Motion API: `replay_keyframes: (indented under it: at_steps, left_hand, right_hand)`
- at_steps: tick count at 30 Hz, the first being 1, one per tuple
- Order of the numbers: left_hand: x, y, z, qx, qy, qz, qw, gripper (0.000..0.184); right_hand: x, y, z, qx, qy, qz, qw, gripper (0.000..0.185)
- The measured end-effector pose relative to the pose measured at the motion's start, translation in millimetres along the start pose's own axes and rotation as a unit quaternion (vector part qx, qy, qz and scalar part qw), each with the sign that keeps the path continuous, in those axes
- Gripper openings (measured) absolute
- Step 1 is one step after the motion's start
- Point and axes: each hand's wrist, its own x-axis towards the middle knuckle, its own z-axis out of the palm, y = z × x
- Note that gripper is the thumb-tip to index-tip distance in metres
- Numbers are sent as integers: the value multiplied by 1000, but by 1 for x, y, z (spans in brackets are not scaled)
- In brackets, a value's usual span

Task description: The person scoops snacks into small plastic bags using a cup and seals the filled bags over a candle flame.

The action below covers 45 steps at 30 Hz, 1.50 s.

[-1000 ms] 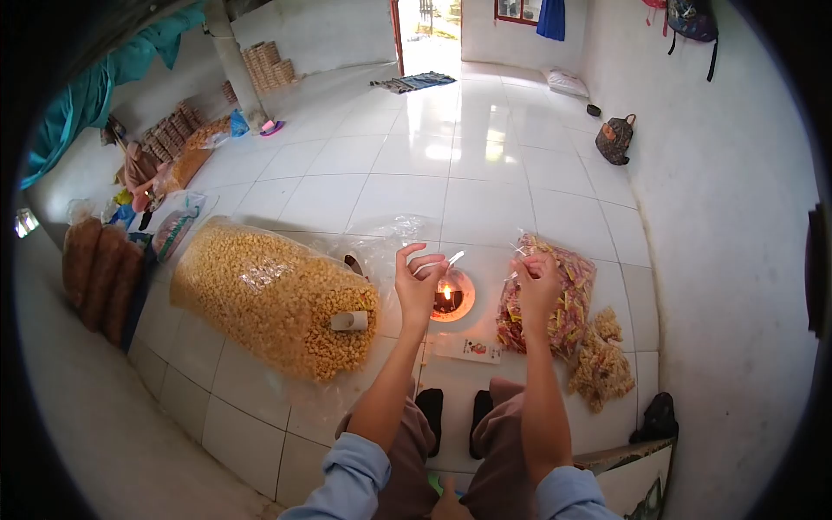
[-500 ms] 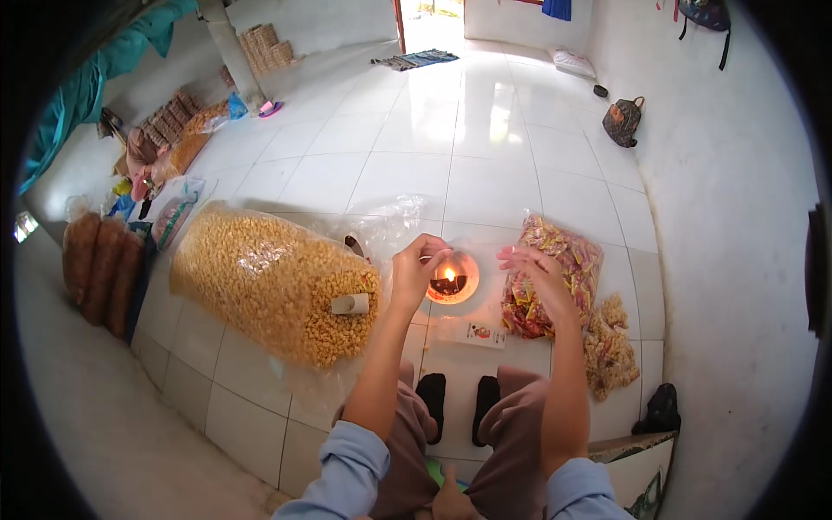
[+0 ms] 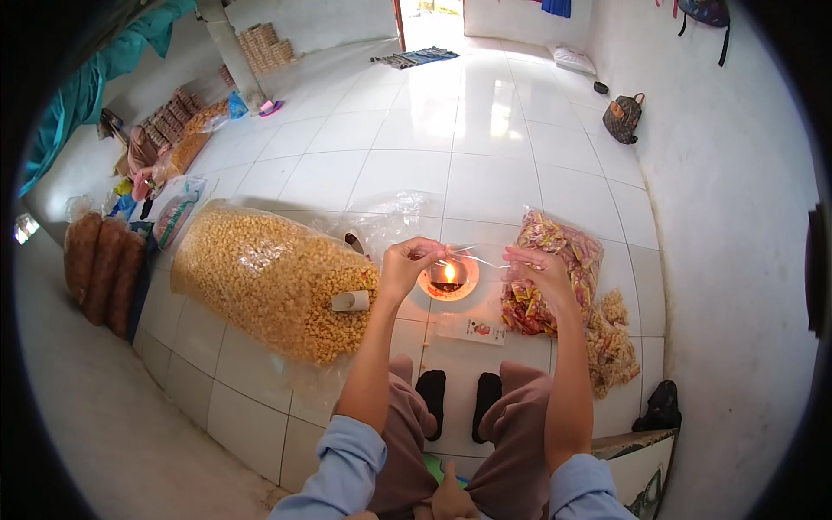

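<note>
Though faint, plastic point(image 3: 472, 252) between both hands' fingers point(image 3: 427, 250).

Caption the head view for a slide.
Left hand and right hand, clear plastic between them, near a flame flanked by bagged yellow pieces and bagged packets.

a thin, clear, shiny plastic piece point(image 3: 472, 252) stretches between left fingers point(image 3: 426, 250) and right fingers point(image 3: 525, 256), near a flame point(image 3: 450, 272).

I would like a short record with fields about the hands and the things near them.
Left hand: pinches thin clear plastic
Right hand: at the plastic's other side, grip unclear
Flame: burning in a round dish
Left of dish: big bag of yellow pieces, white tube on them
Right of dish: bag of small packets
</note>
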Motion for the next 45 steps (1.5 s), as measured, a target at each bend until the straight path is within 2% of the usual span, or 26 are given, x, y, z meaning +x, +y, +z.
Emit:
replay_keyframes:
  at_steps: [1,2,4,5,6,7,8,10,14,16,20,22,23,25,26,27,29,30,32,33,35,38,42,44,45]
  left_hand:
    - [-1,0,-2,8,-28,-22,999,22]
    - [-3,-1,-1,8,-28,-21,999,22]
    - [-8,9,5,144,24,59,988,50]
    - [-11,13,11,144,24,59,988,50]
    - [-16,29,20,288,38,180,940,61]
    - [-17,37,30,421,51,295,856,73]
    - [-16,33,38,420,51,293,857,73]
    - [-17,19,54,433,-59,295,850,70]
    - [-14,-10,67,457,-45,325,827,56]
    - [-15,-24,74,387,-50,251,886,43]
    - [-16,-51,99,383,-69,223,894,36]
    - [-15,-71,123,361,-102,164,912,34]
    - [-16,-85,136,357,-110,163,913,34]
    - [-22,-126,163,337,-96,68,934,31]
    - [-28,-135,173,314,-91,6,945,27]
    - [-34,-154,182,311,-103,-1,945,27]
    - [-46,-194,193,319,-117,-70,938,28]
    - [-49,-209,197,319,-124,-81,936,28]
    - [-58,-236,201,311,-131,-102,936,28]
    - [-60,-247,203,313,-136,-114,933,28]
    - [-64,-261,206,338,-118,-88,930,29]
    - [-63,-264,209,304,-126,-117,937,28]
    - [-61,-261,210,267,-115,-158,944,28]
    - [-61,-253,208,268,-109,-136,947,26]
    - [-62,-253,208,268,-106,-136,948,26]
  right_hand:
    - [1,3,0,-10,1,-2,1000,29]
    - [3,7,0,-9,2,-2,1000,29]
    - [7,13,2,-52,-2,-36,998,27]
    - [8,16,4,-52,-2,-36,998,27]
    - [8,17,9,-70,-9,-18,997,27]
    - [9,17,14,-87,-15,0,996,27]
    - [10,16,19,-89,-15,2,996,27]
    - [9,17,28,-84,-28,-25,996,28]
    - [11,25,26,-123,-30,-29,991,28]
    - [13,37,19,-126,-29,-57,990,26]
    - [13,67,-8,-101,-24,4,995,24]
    - [14,84,-30,-91,-42,43,994,22]
    - [13,97,-41,-90,-35,49,994,22]
    - [9,137,-62,-54,70,99,991,21]
    - [10,182,-78,-97,110,67,987,18]
    - [7,214,-87,-95,115,79,986,18]
    - [-1,267,-94,-213,166,182,946,16]
    - [-4,290,-93,-209,164,195,944,16]
    - [-9,331,-89,-352,128,137,917,17]
    - [-8,337,-85,-348,122,148,918,17]
    - [-5,330,-71,-461,152,108,868,16]
    - [-4,337,-71,-405,168,110,892,19]
    - [-4,328,-78,-435,186,80,877,18]
    - [-6,326,-89,-356,158,139,911,16]
    - [-7,326,-94,-357,156,138,911,16]
